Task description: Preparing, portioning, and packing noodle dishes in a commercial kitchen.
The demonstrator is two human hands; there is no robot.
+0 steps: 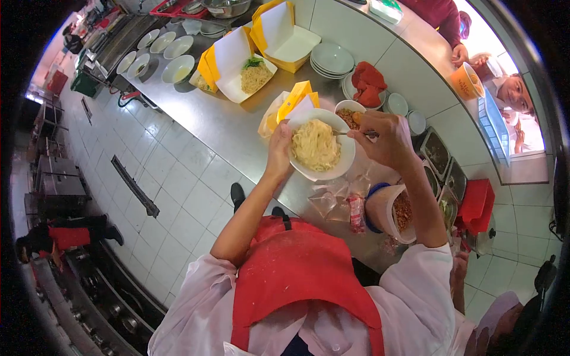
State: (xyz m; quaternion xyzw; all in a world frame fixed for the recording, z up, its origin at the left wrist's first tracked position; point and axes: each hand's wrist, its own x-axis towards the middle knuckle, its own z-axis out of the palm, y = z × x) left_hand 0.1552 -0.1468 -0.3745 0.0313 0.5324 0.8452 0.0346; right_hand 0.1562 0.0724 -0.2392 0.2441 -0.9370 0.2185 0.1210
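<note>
A white bowl (348,156) of pale noodles (315,144) is held up over the steel counter by my left hand (279,153), its thumb on the rim. My right hand (386,135) grips a metal utensil (340,133), probably a fork or spoon. Its far end meets the noodles at the bowl's right side; the tip is hidden among them. Just behind the bowl stand a yellow folded carton (297,100) and a small bowl of brown topping (345,116), partly covered by my right hand.
Open yellow-and-white cartons (285,42), one with noodles and greens (254,73), line the back. Several white bowls (178,69) stand at left. Stacked plates (331,58) and a red cloth (368,83) sit by the wall. A tub of brown crumbs (403,211) is near my right forearm. People are nearby.
</note>
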